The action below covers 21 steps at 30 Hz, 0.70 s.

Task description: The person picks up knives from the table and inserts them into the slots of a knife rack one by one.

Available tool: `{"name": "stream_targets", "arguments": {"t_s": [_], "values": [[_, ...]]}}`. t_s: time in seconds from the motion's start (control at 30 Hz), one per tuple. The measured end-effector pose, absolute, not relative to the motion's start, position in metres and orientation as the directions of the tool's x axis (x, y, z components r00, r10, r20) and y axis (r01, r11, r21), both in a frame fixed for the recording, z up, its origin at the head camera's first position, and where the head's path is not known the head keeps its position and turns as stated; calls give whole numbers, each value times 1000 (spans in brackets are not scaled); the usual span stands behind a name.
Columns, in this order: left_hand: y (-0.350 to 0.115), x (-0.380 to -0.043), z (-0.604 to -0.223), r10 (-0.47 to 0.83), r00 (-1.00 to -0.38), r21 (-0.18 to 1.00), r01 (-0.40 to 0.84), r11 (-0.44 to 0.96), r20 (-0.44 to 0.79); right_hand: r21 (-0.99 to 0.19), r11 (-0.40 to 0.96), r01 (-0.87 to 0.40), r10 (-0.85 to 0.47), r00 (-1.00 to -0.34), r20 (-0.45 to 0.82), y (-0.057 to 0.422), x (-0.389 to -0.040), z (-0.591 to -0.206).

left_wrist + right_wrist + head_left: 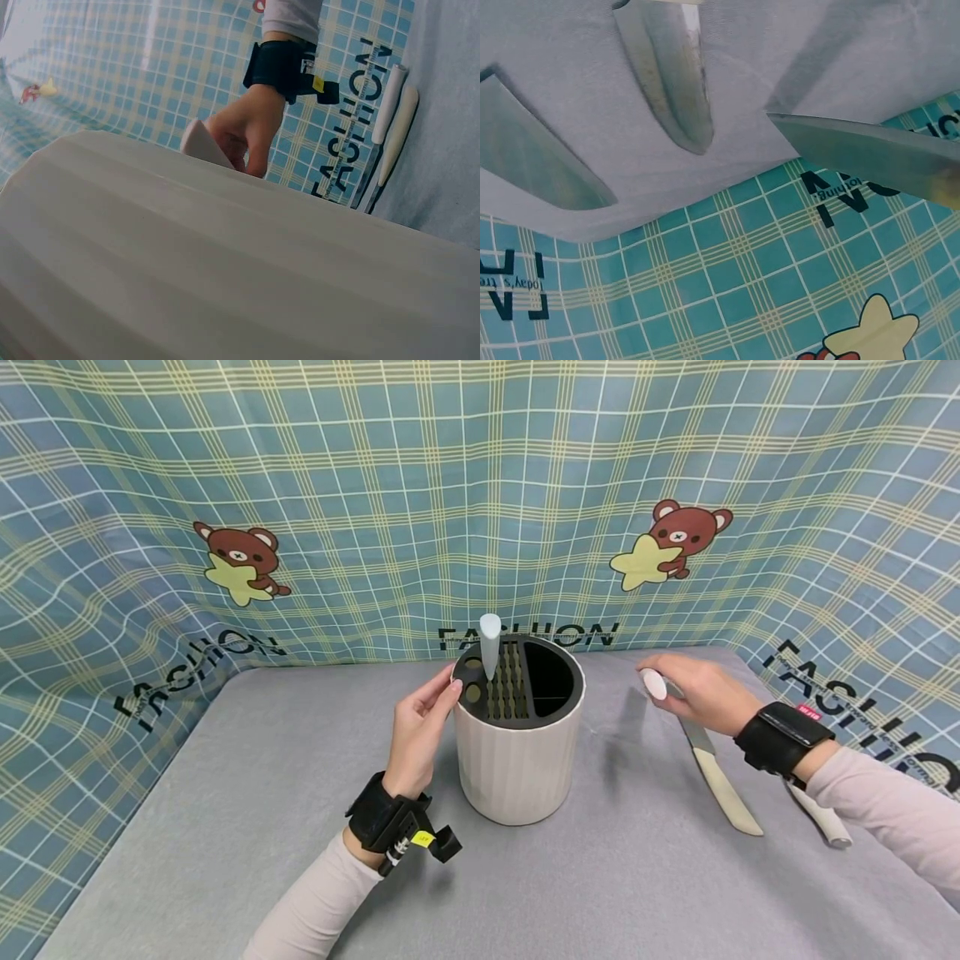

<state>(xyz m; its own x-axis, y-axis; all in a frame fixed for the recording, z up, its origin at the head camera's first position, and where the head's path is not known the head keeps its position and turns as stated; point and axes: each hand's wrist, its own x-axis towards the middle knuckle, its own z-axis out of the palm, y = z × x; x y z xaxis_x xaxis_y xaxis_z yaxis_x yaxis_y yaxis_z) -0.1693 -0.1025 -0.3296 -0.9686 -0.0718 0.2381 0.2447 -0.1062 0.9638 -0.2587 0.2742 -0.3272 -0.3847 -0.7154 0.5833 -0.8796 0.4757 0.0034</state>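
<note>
A round, ribbed off-white knife block point(516, 768) with a black slotted top stands mid-table. One white-handled utensil point(491, 643) stands upright in its slots. At the block's left rim my left hand point(420, 735) holds the edge, thumb at the front and fingers round the side. To the right of the block, my right hand point(708, 693) grips a knife by its white handle point(655, 684), raised over the table. Its bare blade point(870, 154) shows in the right wrist view, pointing away from the hand.
Beneath and beside my right arm lie a cream-handled knife point(727, 793) and a second, white-handled knife point(821, 818). Their blades appear side by side in the right wrist view. A checked curtain point(480, 510) with bears hangs behind and along the sides of the grey tabletop point(300, 760).
</note>
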Motion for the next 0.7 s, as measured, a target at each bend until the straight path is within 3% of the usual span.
{"name": "stream_targets", "arguments": {"t_s": [0.37, 0.7], "values": [[-102, -169, -329, -73, -970, 964, 241, -109, 234, -115, 563, -818, -579, -490, 652, 271, -254, -320], [-102, -171, -329, -73, -969, 965, 241, -101, 234, -328, 590, -737, -427, -630, 649, 275, -252, -313]]}}
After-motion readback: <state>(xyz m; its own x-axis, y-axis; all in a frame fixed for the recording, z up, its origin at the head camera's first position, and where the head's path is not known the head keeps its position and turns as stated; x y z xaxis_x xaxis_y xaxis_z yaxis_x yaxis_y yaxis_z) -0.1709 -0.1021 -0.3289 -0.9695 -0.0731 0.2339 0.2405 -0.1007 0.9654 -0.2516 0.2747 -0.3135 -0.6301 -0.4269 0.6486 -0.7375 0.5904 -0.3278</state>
